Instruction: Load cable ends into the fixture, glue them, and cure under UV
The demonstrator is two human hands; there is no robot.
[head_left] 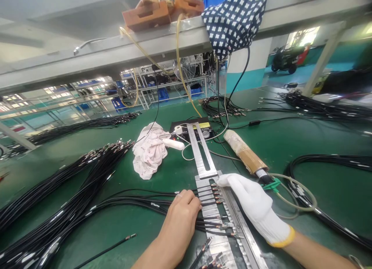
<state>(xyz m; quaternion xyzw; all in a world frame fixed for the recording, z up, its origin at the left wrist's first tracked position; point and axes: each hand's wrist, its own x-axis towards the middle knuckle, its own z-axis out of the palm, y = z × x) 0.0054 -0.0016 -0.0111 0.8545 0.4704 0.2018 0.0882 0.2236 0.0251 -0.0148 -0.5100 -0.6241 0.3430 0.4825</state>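
Observation:
My bare left hand (180,218) has its fingers curled over black cables (139,201) at the left edge of a slotted metal fixture (209,211). My right hand (251,205), in a white knitted glove with a yellow cuff, is closed near the fixture's upper end. Its fingertips meet beside the topmost cable end; what they pinch is hidden. Several cables lie across the slots, their metal-tipped ends (216,199) pointing at a metal rail (241,226). A flat metal frame with a long opening (202,153) reaches from the fixture to a black box (207,125).
Bundles of black cables (95,172) cover the green table's left side; more (325,106) lie at the right. A crumpled pink cloth (149,151) and a wrapped tool (247,155) flank the box. Overhead, a beam (99,54) carries brown blocks (148,15) and patterned fabric (235,21).

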